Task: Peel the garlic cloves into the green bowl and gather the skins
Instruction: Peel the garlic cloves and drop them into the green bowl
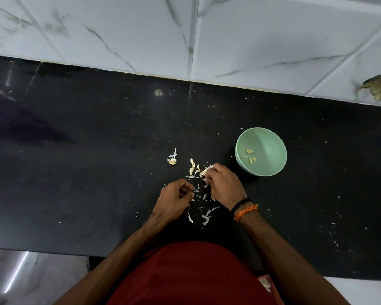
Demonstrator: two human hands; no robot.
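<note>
A green bowl (271,139) stands on the black counter, right of my hands, with several peeled cloves (249,155) inside. Unpeeled garlic cloves (193,169) lie in a small cluster just left of my right hand (223,186), whose curled fingers pinch a clove with white skin at its tips. My left hand (174,200) sits lower left, fingers curled, pinching a thin scrap of skin. Loose skins (207,214) are scattered between and below both hands. The garlic's root stub (172,159) lies apart to the upper left.
The black counter (97,161) runs to a white tiled wall (141,34) at the back and ends at its front edge near my body. Tiny skin flecks (335,236) dot the counter at the lower right. A brown patch (378,86) marks the wall at the far right.
</note>
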